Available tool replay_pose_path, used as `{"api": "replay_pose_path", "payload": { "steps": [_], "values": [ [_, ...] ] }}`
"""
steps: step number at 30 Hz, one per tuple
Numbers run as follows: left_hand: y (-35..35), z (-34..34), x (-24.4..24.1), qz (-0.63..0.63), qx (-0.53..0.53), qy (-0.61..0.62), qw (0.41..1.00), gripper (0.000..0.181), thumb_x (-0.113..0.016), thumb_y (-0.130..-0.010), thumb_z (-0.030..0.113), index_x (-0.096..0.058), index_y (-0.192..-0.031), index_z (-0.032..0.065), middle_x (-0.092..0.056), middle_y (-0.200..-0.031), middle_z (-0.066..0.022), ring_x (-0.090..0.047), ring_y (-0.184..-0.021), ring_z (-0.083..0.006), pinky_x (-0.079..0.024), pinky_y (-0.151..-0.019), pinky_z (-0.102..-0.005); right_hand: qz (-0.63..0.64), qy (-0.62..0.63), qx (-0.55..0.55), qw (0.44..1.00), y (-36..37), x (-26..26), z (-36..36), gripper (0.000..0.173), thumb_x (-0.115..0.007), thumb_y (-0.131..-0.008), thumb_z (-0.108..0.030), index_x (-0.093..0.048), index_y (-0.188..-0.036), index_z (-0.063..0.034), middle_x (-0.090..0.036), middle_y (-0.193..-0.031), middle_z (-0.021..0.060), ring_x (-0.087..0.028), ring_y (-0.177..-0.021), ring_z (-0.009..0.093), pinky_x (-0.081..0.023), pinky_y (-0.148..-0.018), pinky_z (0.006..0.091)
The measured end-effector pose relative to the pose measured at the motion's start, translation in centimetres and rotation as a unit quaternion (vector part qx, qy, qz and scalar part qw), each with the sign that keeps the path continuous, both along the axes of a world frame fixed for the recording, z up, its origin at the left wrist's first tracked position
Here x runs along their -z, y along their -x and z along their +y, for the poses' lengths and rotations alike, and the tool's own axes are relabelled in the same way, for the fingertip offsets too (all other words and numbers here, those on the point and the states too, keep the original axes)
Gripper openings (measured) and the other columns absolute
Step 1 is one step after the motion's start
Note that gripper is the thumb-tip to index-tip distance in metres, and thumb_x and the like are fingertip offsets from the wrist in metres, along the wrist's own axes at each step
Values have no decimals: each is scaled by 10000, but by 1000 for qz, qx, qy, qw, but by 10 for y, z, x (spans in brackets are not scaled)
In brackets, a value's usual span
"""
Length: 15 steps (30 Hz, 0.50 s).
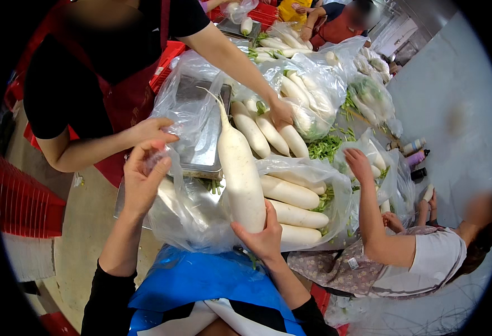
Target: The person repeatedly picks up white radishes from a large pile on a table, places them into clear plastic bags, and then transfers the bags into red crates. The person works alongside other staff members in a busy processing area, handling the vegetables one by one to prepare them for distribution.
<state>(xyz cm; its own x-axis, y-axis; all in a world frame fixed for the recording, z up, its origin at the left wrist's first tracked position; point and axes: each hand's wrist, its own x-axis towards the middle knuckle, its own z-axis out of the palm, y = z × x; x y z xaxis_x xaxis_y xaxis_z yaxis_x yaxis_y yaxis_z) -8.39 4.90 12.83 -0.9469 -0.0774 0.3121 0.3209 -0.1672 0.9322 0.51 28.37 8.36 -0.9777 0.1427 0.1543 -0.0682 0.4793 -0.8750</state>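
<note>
My right hand (263, 236) grips a large white daikon radish (239, 172) by its thick end, its thin root tip pointing up and away from me. Pinched in the raised fingers of my left hand (142, 178) is the edge of a clear plastic bag (179, 222), which spreads below with pale daikon showing through. Right of the held radish, an open plastic bag (340, 201) contains several daikon (290, 191) lying side by side. Beyond the raised radish sits a metal weighing scale (200, 157), partly covered by plastic film.
Across the table, a co-worker's hand (281, 112) touches loose daikon (250, 130). Another co-worker's hand (358, 165) is at the right, near bagged radishes. Cut green leaves (325, 147) lie between bags. Stacked red crates (27, 199) stand on the floor at left.
</note>
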Motion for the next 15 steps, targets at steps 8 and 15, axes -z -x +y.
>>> {"api": "replay_pose_path", "payload": {
  "steps": [8, 15],
  "values": [
    [-53, -22, -2, -22, -44, 176, 983, 238, -590, -801, -12, -531, -1031, -4, -536, -916, -25, -496, -807, -70, -400, -713, -183, -15, 15, 14, 1000, 5, -8, 1, 739, -791, -607, -224, -415, -1198, 12, -594, -1025, 160, -604, -899, 214, -489, -776, 316],
    [-59, -38, -31, 49, -141, 446, 882, 344, -615, -769, 11, -515, -1097, -5, -556, -938, -127, -535, -726, -169, -439, -681, -233, 71, -76, 36, 994, 8, -8, -6, 740, -784, -590, -184, -418, -1201, 17, -596, -1000, 189, -624, -865, 252, -500, -736, 324]
  ]
}}
